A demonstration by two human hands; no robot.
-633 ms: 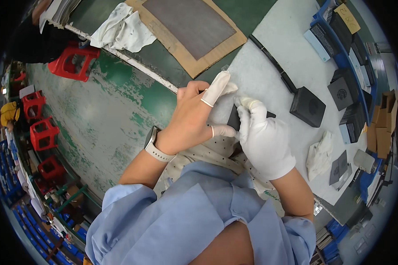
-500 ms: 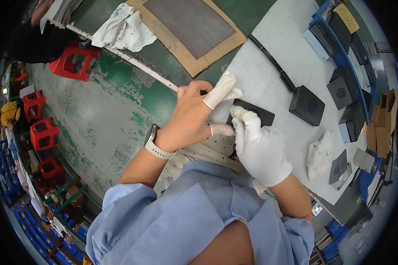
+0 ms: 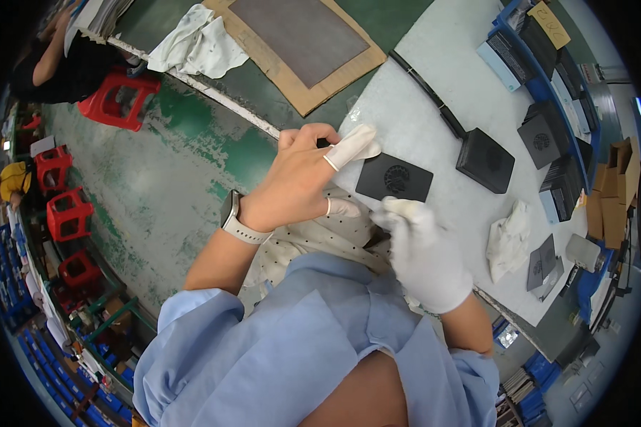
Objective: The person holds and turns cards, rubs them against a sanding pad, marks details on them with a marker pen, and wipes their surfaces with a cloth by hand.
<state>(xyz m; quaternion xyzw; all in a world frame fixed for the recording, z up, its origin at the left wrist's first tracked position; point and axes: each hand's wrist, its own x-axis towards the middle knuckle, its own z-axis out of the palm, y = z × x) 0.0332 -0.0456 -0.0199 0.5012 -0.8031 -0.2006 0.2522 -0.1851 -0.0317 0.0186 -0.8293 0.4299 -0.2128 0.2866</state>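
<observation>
A thin black rectangular plate (image 3: 394,178) with a round emblem lies on the white-covered table, close in front of me. My left hand (image 3: 299,174) is at its left side, with pale finger cots on the forefinger and thumb. Those two are stretched apart, the forefinger's tip at the plate's upper left corner, while the other fingers curl. A small dark spot shows behind the forefinger; I cannot tell what it is. Just off the plate's near edge is my right hand (image 3: 427,256), in a white glove and slightly blurred. Its fingertips are pinched together; what they hold is unclear.
A stack of black plates (image 3: 486,161) stands to the right, beside a long black strip (image 3: 427,92). Further right are a crumpled white cloth (image 3: 508,240) and a blue rack (image 3: 548,85) of dark pieces. Cardboard (image 3: 303,103) with a grey sheet lies at the far side.
My gloved right hand has drawn back toward me off the plate, uncovering its round emblem. My left hand has stayed beside the plate, with the forefinger still at its corner.
</observation>
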